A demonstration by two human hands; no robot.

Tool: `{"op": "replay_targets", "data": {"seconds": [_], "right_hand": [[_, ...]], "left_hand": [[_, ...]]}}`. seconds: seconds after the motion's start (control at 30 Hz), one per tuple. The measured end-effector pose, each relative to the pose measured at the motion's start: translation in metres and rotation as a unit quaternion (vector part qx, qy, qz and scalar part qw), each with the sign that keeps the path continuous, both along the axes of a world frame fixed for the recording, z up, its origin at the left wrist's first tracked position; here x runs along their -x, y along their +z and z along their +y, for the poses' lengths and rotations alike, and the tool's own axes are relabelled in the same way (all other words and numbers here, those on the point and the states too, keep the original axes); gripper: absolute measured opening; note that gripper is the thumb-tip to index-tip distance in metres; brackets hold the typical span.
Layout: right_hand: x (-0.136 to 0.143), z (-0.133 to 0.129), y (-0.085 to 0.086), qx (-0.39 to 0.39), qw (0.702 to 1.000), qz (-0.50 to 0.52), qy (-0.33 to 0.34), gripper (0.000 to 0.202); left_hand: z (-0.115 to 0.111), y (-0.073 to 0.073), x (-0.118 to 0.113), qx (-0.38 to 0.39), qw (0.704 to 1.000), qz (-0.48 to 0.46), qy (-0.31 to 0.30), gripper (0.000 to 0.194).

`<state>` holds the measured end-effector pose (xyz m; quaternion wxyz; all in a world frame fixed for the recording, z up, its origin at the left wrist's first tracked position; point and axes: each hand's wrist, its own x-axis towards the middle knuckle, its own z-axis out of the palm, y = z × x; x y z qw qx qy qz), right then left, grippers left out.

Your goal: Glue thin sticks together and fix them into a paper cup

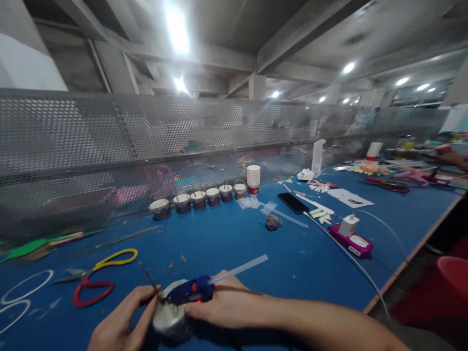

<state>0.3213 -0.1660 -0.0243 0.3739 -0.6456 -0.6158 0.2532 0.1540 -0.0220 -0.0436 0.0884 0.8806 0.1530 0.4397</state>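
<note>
My right hand (234,304) is wrapped round a blue hot glue gun (192,291), and a long clear glue stick (243,268) juts from its back end. The gun's front reaches over a small cup (171,319) with a pale inside and a grey outer wall. At the cup's left rim, my left hand (126,317) pinches a thin dark strip (148,274) that points up and to the left. The gun's nozzle and the strip's lower end are hard to make out. Left of my hands lie scissors (97,275) with one yellow and one red handle.
Several small cups (197,200) stand along the perforated metal screen (66,141), beside a stack of paper cups (253,178). A phone (293,203), a dark ball (272,222) and a pink power strip (353,241) with a white cable lie rightward. A co-worker's hand (451,157) shows far right.
</note>
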Motion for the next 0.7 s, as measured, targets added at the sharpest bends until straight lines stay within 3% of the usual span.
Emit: {"op": "replay_targets", "data": {"seconds": [0.2,0.7], "right_hand": [[0.003,-0.009,0.0,0.0,1.0,0.027,0.012,0.028],[0.008,-0.014,0.003,0.048,0.996,0.063,-0.032,0.026]], "left_hand": [[-0.023,0.014,-0.002,0.029,0.999,0.04,0.006,0.01],[-0.028,0.011,-0.003,0.093,0.994,0.062,0.002,0.009]]}}
